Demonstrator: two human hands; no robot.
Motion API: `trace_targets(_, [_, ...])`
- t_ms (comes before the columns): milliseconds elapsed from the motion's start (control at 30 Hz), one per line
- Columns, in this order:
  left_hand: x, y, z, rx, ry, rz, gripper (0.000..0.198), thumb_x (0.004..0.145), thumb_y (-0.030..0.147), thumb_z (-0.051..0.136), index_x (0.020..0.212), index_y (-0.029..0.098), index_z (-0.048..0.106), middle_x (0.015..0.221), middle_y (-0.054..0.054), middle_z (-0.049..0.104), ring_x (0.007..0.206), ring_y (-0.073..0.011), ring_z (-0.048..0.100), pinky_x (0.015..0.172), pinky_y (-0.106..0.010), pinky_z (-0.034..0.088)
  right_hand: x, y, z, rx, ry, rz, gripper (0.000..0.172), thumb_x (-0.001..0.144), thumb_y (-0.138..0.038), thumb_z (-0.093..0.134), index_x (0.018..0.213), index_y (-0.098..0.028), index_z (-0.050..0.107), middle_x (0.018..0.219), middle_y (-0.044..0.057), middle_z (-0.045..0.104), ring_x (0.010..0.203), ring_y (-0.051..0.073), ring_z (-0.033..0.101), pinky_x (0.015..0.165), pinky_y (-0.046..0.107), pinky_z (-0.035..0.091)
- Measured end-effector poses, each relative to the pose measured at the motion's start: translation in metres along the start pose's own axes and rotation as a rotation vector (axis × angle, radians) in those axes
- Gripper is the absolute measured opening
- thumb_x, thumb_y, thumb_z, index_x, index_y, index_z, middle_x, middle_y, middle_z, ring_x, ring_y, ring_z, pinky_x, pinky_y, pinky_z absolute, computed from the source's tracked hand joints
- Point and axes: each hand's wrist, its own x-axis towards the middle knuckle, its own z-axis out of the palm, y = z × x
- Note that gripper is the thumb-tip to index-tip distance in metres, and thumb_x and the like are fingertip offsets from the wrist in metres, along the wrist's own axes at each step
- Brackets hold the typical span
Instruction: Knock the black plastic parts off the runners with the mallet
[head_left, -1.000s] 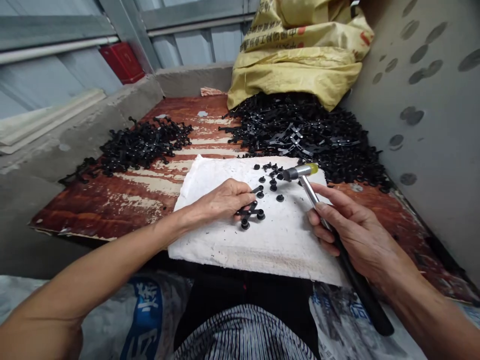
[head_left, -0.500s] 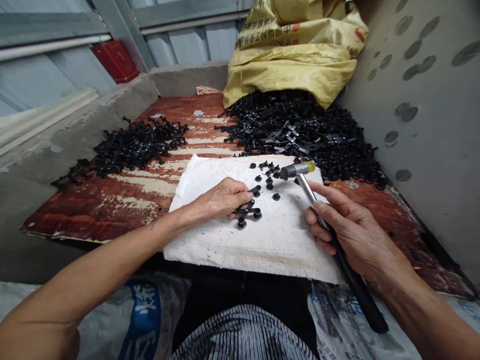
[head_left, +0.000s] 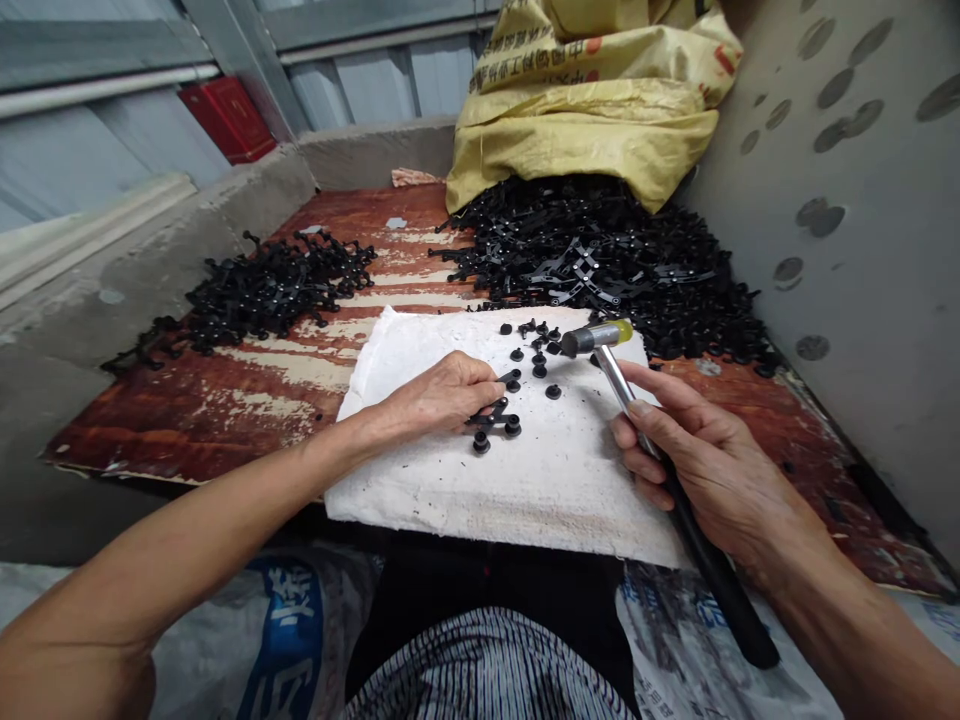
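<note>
Your left hand [head_left: 450, 388] is pinched on the black linkage [head_left: 493, 418], low over the middle of the cloth [head_left: 570, 490], and your right hand [head_left: 690, 450] is wrapped around the hammer [head_left: 686, 515]. Hammer head's up near the loose feet [head_left: 553, 392], well apart from the linkage.

Main worry imo: your left fingertips. They're right in among the linkage's arms, so a swing that drifts a bit left could catch a knuckle. Second, that linkage looks hinged, so if your pinch is loose the arms could fold or twist under a knock and a foot would get hit crooked. Also, the cloth looks soft and a bit rumpled, so stuff might rock or bounce on it. And those loose feet sit close to the hammer head; one careless brush could scatter them toward the big pile [head_left: 615, 250].
</note>
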Motion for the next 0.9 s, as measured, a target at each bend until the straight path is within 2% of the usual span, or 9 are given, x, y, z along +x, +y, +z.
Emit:
trace_targets(300, [0.003, 0.0, -0.004, 0.062, 0.023, -0.024, 0.033, 0.085, 0.021, 0.055, 0.053, 0.018, 0.049, 0.045, 0.003, 0.04, 0.038, -0.0045, 0.031, 0.04, -0.022, 0.018, -0.001, 0.002, 0.001, -0.066, -0.001, -0.035, 0.061, 0.081, -0.043, 0.065, 0.136, -0.022, 0.05, 0.064, -0.006, 0.051, 0.044, 0.009, 0.036, 0.032, 0.019, 0.026])
trace_targets(467, [0.007, 0.001, -0.011, 0.142, -0.011, -0.031, 0.032, 0.082, 0.023, 0.055, 0.052, 0.018, 0.048, 0.042, 0.005, 0.035, 0.036, -0.0045, 0.026, 0.039, -0.023, 0.014, 0.0, 0.003, -0.001, -0.248, -0.035, -0.088, 0.056, 0.086, -0.041, 0.058, 0.137, -0.02, 0.053, 0.062, -0.004, 0.053, 0.042, 0.009, 0.036, 0.032, 0.021, 0.028])
trace_targets(533, [0.008, 0.001, -0.013, 0.142, -0.031, -0.032, 0.033, 0.082, 0.023, 0.055, 0.05, 0.019, 0.046, 0.042, 0.005, 0.034, 0.035, -0.0047, 0.025, 0.038, -0.023, 0.013, 0.001, 0.0, 0.0, -0.399, -0.064, -0.169, 0.051, 0.088, -0.035, 0.053, 0.136, -0.018, 0.056, 0.061, -0.004, 0.053, 0.042, 0.01, 0.038, 0.034, 0.022, 0.031])
trace_targets(600, [0.008, 0.003, -0.013, 0.152, -0.028, -0.026, 0.034, 0.081, 0.022, 0.055, 0.049, 0.019, 0.044, 0.041, 0.005, 0.034, 0.035, -0.0047, 0.025, 0.038, -0.023, 0.014, 0.001, -0.004, 0.002, -0.571, -0.088, -0.306, 0.048, 0.087, -0.028, 0.051, 0.133, -0.017, 0.059, 0.061, -0.002, 0.055, 0.046, 0.012, 0.046, 0.04, 0.025, 0.041])
trace_targets(700, [0.008, 0.008, -0.012, 0.199, 0.002, -0.028, 0.034, 0.079, 0.02, 0.056, 0.048, 0.019, 0.044, 0.041, 0.005, 0.034, 0.035, -0.0047, 0.025, 0.039, -0.024, 0.013, -0.002, -0.012, 0.008, -0.748, -0.044, -0.551, 0.045, 0.089, -0.021, 0.049, 0.132, -0.019, 0.061, 0.072, 0.003, 0.065, 0.064, 0.019, 0.063, 0.061, 0.034, 0.055])
trace_targets(800, [0.008, 0.011, -0.011, 0.249, 0.01, -0.034, 0.032, 0.078, 0.019, 0.056, 0.048, 0.018, 0.047, 0.041, 0.004, 0.037, 0.035, -0.005, 0.027, 0.039, -0.025, 0.013, -0.003, -0.014, 0.012, -0.826, 0.057, -0.76, 0.046, 0.092, -0.019, 0.046, 0.137, -0.021, 0.057, 0.099, 0.01, 0.072, 0.087, 0.023, 0.069, 0.079, 0.041, 0.057])
trace_targets(900, [0.01, 0.007, -0.011, 0.242, 0.015, -0.021, 0.031, 0.078, 0.019, 0.055, 0.049, 0.018, 0.046, 0.042, 0.004, 0.038, 0.035, -0.0053, 0.028, 0.039, -0.025, 0.015, -0.001, -0.01, 0.012, -0.985, -0.013, -0.82, 0.048, 0.092, -0.014, 0.043, 0.138, -0.019, 0.057, 0.109, 0.014, 0.072, 0.091, 0.026, 0.07, 0.077, 0.042, 0.058])
